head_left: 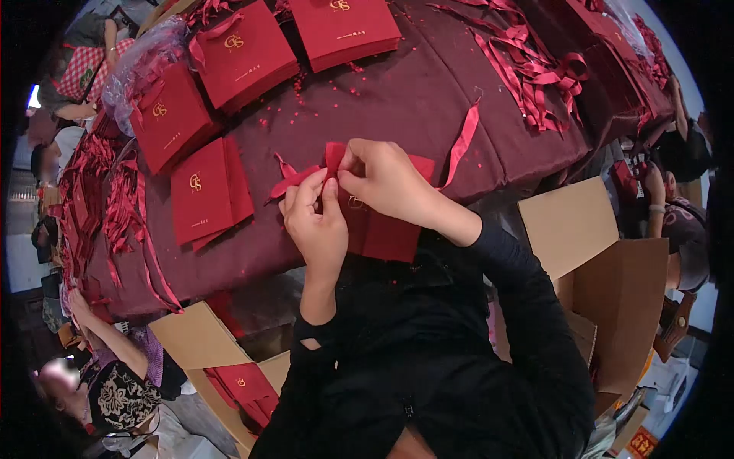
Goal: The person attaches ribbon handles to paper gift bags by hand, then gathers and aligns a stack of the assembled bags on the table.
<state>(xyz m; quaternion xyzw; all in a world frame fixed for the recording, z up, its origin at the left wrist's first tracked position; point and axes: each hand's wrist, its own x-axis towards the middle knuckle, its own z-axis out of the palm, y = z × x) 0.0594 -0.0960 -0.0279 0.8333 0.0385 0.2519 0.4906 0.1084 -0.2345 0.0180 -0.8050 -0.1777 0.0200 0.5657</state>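
Observation:
A red paper bag (pixel 391 233) with gold print lies at the table's front edge, partly covered by my hands. A red ribbon (pixel 334 156) rises at the bag's top, and its loose part spreads to the left. My left hand (pixel 315 218) is closed, with thumb and fingers pinching the ribbon from the left. From the right, my right hand (pixel 386 177) pinches the same ribbon between thumb and forefinger, close to the left fingertips. Where the ribbon meets the bag is hidden behind my fingers.
Stacks of red bags (pixel 248 57) stand at the back left, with a smaller pile (pixel 208 191) nearer. Loose ribbons (pixel 535 73) lie on the dark red cloth (pixel 367 99). Open cardboard boxes (pixel 631 306) flank me. Other people (pixel 122 367) sit around the table.

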